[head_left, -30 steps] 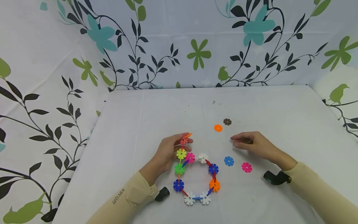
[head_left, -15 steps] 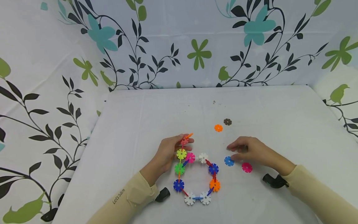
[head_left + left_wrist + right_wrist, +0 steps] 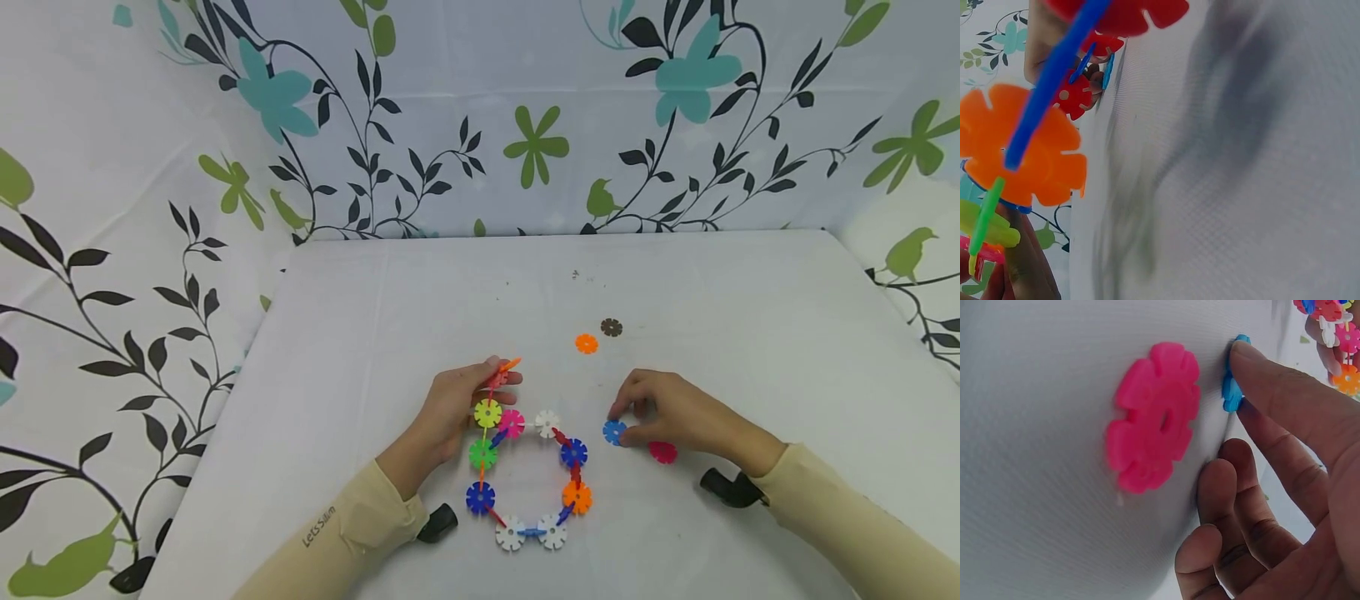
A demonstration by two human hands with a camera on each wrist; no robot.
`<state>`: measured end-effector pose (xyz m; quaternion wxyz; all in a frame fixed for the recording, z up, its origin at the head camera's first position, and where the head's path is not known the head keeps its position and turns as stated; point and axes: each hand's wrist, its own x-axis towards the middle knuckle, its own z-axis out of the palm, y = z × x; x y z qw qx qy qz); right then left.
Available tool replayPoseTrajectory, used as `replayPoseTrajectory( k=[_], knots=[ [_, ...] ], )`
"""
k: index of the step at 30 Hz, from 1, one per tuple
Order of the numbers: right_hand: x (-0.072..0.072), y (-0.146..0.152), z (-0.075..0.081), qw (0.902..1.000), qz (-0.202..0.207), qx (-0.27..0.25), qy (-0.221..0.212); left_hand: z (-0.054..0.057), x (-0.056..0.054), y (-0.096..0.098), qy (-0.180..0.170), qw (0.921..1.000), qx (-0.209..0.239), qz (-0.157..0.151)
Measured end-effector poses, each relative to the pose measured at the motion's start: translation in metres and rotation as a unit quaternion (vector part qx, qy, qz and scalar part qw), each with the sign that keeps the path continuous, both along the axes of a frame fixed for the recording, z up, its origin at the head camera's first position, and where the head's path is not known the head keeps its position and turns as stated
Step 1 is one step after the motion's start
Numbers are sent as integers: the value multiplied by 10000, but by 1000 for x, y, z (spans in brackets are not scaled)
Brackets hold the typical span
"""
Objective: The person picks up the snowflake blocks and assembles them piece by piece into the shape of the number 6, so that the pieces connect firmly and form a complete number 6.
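In the head view, my left hand (image 3: 444, 417) grips the red end of a ring-shaped chain of notched plastic discs. The chain's yellow disc (image 3: 487, 413) hangs just below those fingers, and an orange disc (image 3: 577, 497) is on its right side. An orange piece (image 3: 510, 365) sticks out edge-on above the held end. To the right, my right hand (image 3: 675, 410) pinches a light blue notched disc (image 3: 613, 432) at the table surface between thumb and forefinger. The right wrist view shows the thumb on this blue disc (image 3: 1232, 375), the other fingers curled below.
A pink disc (image 3: 1157, 419) lies flat near the right hand, partly covered by it in the head view. Farther back on the white table (image 3: 360, 300) lie a loose orange disc (image 3: 587, 343) and a brown disc (image 3: 611, 327). A patterned cloth (image 3: 450, 83) hangs behind.
My right hand has come down and toward me, and its thumb and forefinger have closed on the light blue disc. The left hand keeps its hold on the chain, nearly still.
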<state>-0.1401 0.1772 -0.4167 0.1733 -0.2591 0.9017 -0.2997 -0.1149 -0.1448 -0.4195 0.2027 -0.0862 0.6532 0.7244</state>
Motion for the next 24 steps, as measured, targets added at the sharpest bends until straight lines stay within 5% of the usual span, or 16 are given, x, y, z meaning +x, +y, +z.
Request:
replayPoseTrajectory(
  k=[14, 24],
  knots=[
    [-9, -13, 4, 9992, 342, -151, -159, 0, 0, 3, 64, 9996, -257, 15],
    [-29, -32, 5, 9923, -67, -1115, -542, -3, 0, 2, 174, 9998, -100, 2]
  ],
)
